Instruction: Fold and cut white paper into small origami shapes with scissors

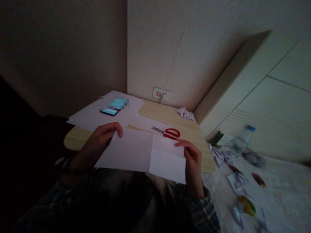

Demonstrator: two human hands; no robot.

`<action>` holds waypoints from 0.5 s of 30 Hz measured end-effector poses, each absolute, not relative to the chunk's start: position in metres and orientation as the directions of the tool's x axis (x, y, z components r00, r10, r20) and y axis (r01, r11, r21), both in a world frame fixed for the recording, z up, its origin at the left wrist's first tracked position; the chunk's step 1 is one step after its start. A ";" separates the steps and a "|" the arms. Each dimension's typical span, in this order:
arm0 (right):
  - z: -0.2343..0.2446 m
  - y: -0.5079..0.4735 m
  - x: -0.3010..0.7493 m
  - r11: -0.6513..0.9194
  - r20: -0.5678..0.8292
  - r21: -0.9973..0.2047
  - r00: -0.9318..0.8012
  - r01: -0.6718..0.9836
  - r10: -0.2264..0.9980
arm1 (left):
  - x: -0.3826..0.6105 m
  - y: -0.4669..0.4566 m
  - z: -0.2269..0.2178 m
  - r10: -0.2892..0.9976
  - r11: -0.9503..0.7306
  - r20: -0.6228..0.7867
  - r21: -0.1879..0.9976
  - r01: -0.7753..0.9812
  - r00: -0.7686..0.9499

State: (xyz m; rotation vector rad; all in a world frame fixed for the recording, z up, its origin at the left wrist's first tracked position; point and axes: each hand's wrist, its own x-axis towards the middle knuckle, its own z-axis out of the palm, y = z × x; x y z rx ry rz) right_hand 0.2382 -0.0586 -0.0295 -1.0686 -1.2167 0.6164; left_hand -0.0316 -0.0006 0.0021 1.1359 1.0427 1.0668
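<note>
We hold the creased paper (133, 150) over the near edge of the surface (200, 142), left hand (105, 136) and right hand (194, 157) each pinching one side. Uneven pulling could tear it; lowering it could nudge the scissors (164, 132). Grip beneath is hidden; the phone (113, 109) is partly pixelated.

A white sheet of paper (131, 152), opened out, creased toward twelve o'clock, is held at the view's six o'clock.

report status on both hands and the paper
Left hand, right hand each gripping an edge. Paper creased, spread between them. Red-handled scissors just beyond it.
</note>
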 end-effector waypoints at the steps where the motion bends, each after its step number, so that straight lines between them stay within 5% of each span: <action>1: -0.031 -0.059 0.239 0.421 0.454 -0.890 0.265 0.174 0.851 | -0.032 -0.001 0.001 0.978 0.115 -0.094 0.988 -0.106 0.187; 9: -0.035 -0.059 0.242 0.457 0.472 -0.881 0.216 0.119 0.855 | -0.032 0.004 -0.007 0.964 0.078 -0.013 0.969 -0.235 0.266; 15: -0.036 -0.060 0.243 0.419 0.429 -0.903 0.197 0.090 0.882 | -0.022 0.003 -0.011 0.962 0.015 0.012 0.995 -0.097 0.271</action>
